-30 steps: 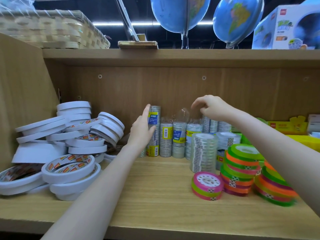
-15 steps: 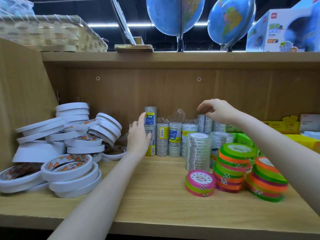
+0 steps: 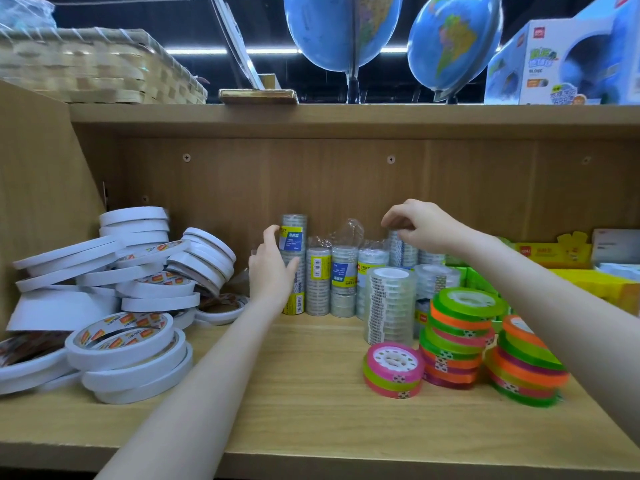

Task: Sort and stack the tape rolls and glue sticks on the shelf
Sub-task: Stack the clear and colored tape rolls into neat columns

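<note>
Wooden shelf (image 3: 311, 393) carries a loose heap of white tape rolls (image 3: 114, 299) at left and stacked coloured rolls (image 3: 460, 334) at right. Wrapped clear tape packs (image 3: 343, 275) stand along the back. Left hand (image 3: 272, 268) grips the tallest pack (image 3: 293, 244); right hand (image 3: 420, 225) pinches the top of a rear pack (image 3: 401, 249)

Wide tape rolls (image 3: 131, 299) left; wrapped tape packs (image 3: 332, 275) behind; narrow stacks (image 3: 460, 337) right
</note>
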Demonstrator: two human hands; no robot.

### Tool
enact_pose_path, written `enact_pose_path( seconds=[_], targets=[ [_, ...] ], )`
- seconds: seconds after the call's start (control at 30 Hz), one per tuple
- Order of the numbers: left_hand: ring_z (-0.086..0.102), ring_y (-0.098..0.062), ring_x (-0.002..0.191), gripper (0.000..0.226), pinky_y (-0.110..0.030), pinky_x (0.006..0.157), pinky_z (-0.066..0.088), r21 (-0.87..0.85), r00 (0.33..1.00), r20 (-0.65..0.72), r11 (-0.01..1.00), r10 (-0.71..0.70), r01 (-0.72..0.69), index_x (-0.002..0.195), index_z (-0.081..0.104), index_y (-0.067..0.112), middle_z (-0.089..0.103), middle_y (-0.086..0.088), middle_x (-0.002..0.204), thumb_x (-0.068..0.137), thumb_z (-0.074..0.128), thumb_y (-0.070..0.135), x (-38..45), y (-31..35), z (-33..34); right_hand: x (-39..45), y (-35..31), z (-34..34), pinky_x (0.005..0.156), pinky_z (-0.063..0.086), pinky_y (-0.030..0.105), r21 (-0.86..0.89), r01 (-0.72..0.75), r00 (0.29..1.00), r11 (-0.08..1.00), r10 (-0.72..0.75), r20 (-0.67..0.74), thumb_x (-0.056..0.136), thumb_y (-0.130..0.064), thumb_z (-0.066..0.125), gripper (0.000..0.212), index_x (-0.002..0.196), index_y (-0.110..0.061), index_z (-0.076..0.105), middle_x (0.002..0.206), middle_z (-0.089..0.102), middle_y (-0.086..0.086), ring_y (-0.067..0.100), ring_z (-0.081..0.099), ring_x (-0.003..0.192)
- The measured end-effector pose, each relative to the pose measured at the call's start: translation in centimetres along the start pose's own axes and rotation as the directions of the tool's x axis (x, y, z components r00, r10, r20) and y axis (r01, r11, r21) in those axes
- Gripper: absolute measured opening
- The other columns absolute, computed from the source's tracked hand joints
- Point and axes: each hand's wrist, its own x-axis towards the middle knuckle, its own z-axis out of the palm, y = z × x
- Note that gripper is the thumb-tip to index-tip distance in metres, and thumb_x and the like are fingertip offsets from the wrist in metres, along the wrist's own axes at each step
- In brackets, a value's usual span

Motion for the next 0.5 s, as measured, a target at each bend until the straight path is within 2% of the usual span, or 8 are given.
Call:
enact_pose_path(
  seconds=[0.07, 0.2, 0.33, 0.4, 0.5],
  targets=[
    [0.047, -0.027, 0.110, 0.058, -0.036, 0.087, 0.040, 0.011, 0.999, -0.010, 0.999, 0.041, -0.041, 0.138, 0.032, 0.022, 0.051, -0.010, 0.119, 0.088, 0.061, 0.015, -0.2, 0.0, -0.3, 0.2, -0.5, 0.0, 0.092, 0.043, 0.030, 0.002, 0.035, 0.999, 0.999, -0.035, -0.010, 0.087, 0.000, 0.049, 0.032, 0.111, -0.017, 0.062, 0.105, 0.051, 0.004, 0.022, 0.055, 0.102],
    [0.047, -0.021, 0.107, 0.051, -0.030, 0.084, 0.039, 0.014, 0.989, -0.048, 0.990, 0.143, -0.142, 0.134, 0.037, 0.022, 0.047, -0.007, 0.119, 0.089, 0.051, 0.005, -1.1, 0.0, -1.9, 0.2, -2.0, -0.1, 0.083, 0.036, 0.023, -0.013, 0.103, 0.995, 0.995, -0.103, 0.006, 0.088, -0.001, 0.049, 0.035, 0.116, -0.018, 0.059, 0.108, 0.049, 0.004, 0.017, 0.049, 0.095],
    [0.056, -0.018, 0.093, 0.047, -0.036, 0.080, 0.047, -0.029, 0.989, 0.051, 0.990, 0.137, -0.136, 0.130, 0.040, 0.019, 0.055, -0.004, 0.111, 0.087, 0.051, 0.003, -3.2, 0.5, -3.2, -1.0, -3.1, -0.4, 0.084, 0.038, 0.024, -0.025, 0.151, 0.985, 0.988, -0.148, 0.085, 0.087, -0.003, 0.053, 0.035, 0.117, -0.020, 0.059, 0.107, 0.051, 0.005, 0.019, 0.053, 0.097],
    [0.056, -0.016, 0.083, 0.046, -0.034, 0.076, 0.047, -0.105, 0.989, 0.114, 0.991, 0.094, -0.082, 0.130, 0.039, 0.015, 0.057, -0.002, 0.105, 0.087, 0.049, 0.003, -4.5, 1.6, -3.3, -2.1, -3.2, -0.7, 0.088, 0.039, 0.026, -0.033, 0.154, 0.983, 0.988, -0.149, 0.109, 0.089, -0.006, 0.053, 0.032, 0.118, -0.019, 0.059, 0.110, 0.054, 0.006, 0.021, 0.054, 0.102],
    [0.057, -0.015, 0.083, 0.041, -0.031, 0.076, 0.045, -0.198, 0.973, 0.209, 0.979, 0.094, -0.052, 0.128, 0.039, 0.015, 0.058, 0.001, 0.100, 0.090, 0.049, 0.006, -6.3, 3.3, -2.8, -4.2, -2.6, -1.9, 0.086, 0.041, 0.026, -0.038, 0.138, 0.982, 0.990, -0.132, 0.135, 0.090, -0.008, 0.053, 0.028, 0.116, -0.017, 0.060, 0.107, 0.058, 0.003, 0.022, 0.057, 0.100]
  ],
)
